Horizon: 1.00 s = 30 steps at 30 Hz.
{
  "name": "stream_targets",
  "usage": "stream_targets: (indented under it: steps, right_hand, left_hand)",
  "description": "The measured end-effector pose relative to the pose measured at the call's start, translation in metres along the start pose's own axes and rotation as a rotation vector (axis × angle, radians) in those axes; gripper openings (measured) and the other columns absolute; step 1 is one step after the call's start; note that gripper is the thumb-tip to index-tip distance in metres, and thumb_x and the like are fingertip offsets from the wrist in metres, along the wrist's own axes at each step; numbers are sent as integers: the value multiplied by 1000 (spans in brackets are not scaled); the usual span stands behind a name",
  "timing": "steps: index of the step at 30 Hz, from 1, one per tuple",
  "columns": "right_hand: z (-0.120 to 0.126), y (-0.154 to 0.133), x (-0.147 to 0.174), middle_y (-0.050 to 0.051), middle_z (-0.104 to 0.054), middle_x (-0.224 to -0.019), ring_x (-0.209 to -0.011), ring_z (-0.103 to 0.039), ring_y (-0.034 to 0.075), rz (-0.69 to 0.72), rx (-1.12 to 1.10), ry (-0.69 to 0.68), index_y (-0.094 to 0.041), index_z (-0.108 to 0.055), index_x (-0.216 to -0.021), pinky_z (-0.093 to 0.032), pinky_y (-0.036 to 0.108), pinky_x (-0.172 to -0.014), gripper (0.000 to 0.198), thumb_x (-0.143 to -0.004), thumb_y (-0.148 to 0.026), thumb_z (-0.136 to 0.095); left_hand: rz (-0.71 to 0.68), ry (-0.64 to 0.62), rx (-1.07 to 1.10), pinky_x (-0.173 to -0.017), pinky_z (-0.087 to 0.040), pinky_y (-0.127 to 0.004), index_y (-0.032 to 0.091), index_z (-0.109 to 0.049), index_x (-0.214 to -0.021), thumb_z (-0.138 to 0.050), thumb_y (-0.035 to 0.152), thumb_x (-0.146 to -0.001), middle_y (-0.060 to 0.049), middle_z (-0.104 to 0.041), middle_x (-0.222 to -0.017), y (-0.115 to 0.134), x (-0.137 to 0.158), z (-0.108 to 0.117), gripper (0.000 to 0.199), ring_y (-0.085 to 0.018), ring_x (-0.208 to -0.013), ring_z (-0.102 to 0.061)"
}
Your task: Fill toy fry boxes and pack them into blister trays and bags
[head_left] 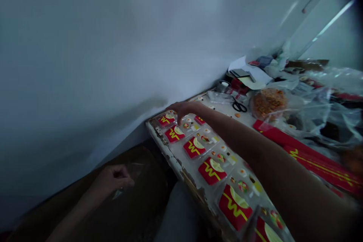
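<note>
At a chipped counter (172,162) beside a pale wall (99,45), a person's right hand (181,109) is resting over the far end of a row of clear packets (194,147), fingers bending onto the last one; whether they are gripping or merely touching it, one cannot tell. The left hand (121,177), lower and off the counter, is pinching what is looking like a scrap of clear plastic (137,170) between curled fingers. The packets, showing red pockets with yellow zigzags, are running from the right hand back toward the person along the counter's edge. The work appears to be centring on that far packet; any next move is calling, by judgement, for light fingertips that are sparing the neighbouring packets. The wall is standing just beyond the right hand, while the edge is leaving clear air around the left. Across the right forearm, scissors (239,106) and a red strip (312,155) are crowding the counter, limiting sideways room.
</note>
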State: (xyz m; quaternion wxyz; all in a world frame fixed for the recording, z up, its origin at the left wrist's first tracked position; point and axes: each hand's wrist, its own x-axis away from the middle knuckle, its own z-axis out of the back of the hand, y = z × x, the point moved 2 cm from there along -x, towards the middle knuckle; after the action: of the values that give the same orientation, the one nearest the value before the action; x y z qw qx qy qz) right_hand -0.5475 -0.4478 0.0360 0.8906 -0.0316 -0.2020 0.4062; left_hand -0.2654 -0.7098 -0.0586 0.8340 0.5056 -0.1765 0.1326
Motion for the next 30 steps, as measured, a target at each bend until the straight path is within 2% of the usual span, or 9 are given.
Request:
stream_targets:
  steps: [2, 5, 10, 13, 17, 22, 27, 30]
  right_hand:
    - [-8, 9, -24, 16, -55, -145, -129, -54, 34, 30, 17, -41, -19, -47, -149, -45, 42, -104, 115, -45, -24, -97]
    - [-21, 21, -45, 15, -56, -143, -125, -55, 36, 113, 43, -24, -20, -54, -143, -46, 44, -103, 112, -41, -27, -99]
    - [-26, 34, -48, 13, -57, -134, -117, -57, 32, 255, 113, 64, -21, -59, -134, -48, 44, -98, 93, -50, -39, -95]
    - [-17, 24, -30, 14, -54, -131, -115, -56, 33, 247, 132, 228, -18, -55, -135, -48, 46, -95, 93, -55, -47, -92]
    - [-13, -15, 11, 16, -53, -130, -113, -53, 35, 275, 221, 392, -15, -48, -140, -44, 47, -94, 101, -55, -47, -92]
    - [-26, -60, 60, 16, -54, -129, -114, -50, 35, 238, 238, 471, -16, -48, -139, -40, 47, -97, 96, -59, -47, -90]
    - [-50, -77, 92, 18, -53, -131, -117, -48, 37, 199, 227, 514, -16, -44, -143, -37, 50, -100, 98, -59, -40, -90]
    - [-65, -86, 108, 19, -53, -132, -117, -48, 37, 207, 190, 524, -13, -42, -145, -36, 50, -101, 103, -59, -43, -90]
  left_hand:
    - [-10, 19, 0, -61, -42, -27, 20, -65, -63, -78, 44, -63, -1, -65, -61, 4, -16, 3, 28, -17, -62, -58]
    - [12, 69, -8, -62, -42, -26, 19, -67, -68, -80, 45, -62, -1, -68, -66, 12, -35, 6, 29, -18, -65, -61]
    - [20, 157, -9, -59, -40, -24, 19, -68, -74, -85, 40, -54, 3, -63, -66, 24, -50, 7, 34, -14, -62, -56]
    - [32, 193, 11, -60, -40, -24, 18, -68, -77, -86, 39, -51, 3, -61, -69, 25, -52, 8, 38, -13, -63, -54]
    - [15, 167, 28, -60, -42, -24, 17, -66, -76, -88, 42, -49, 3, -59, -68, 31, -49, 6, 43, -14, -64, -55]
    - [-13, 57, 111, -56, -42, -24, 18, -61, -71, -89, 36, -48, 6, -52, -61, 55, -32, -2, 40, -11, -58, -50]
    - [6, -37, 147, -53, -39, -22, 19, -57, -66, -85, 22, -48, 7, -53, -60, 72, -16, -11, 33, -10, -56, -49]
    - [-1, -111, 228, -55, -39, -22, 19, -61, -76, -82, 21, -52, 5, -59, -66, 72, -16, -18, 32, -11, -59, -53]
